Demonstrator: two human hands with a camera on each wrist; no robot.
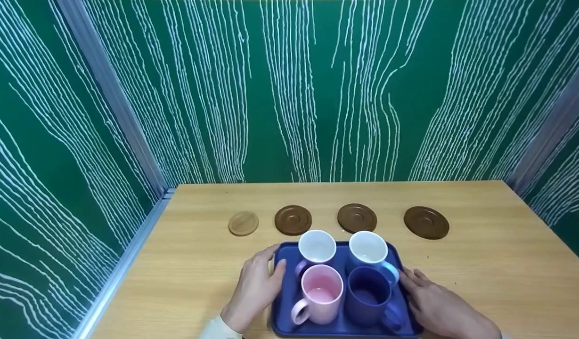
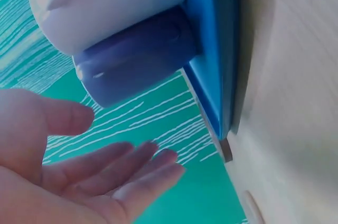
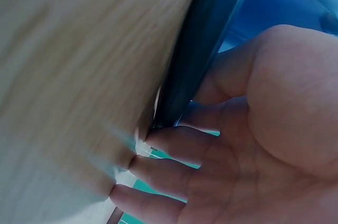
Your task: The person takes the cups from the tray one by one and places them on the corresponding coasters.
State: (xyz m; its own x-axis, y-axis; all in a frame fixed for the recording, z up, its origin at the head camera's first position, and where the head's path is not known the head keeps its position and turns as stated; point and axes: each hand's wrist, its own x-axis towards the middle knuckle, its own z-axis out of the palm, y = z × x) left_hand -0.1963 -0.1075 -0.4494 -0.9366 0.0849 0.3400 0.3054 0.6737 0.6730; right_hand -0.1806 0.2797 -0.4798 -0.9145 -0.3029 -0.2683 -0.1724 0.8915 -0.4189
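Note:
A dark blue tray lies on the table in the head view, carrying several mugs. At its back stand a mug with a white inside and purple handle and a mug with a light blue handle. A pink mug and a dark blue mug are in front. My left hand is beside the tray's left edge, fingers loosely extended and thumb apart from them in the left wrist view. On the opposite side, my right hand touches the tray's rim, its outstretched fingertips down at the table.
Behind the tray, a row on the wooden table holds a light wooden coaster and brown round saucers: one at left, one in the middle, one at right. Green panels with white lines enclose the table.

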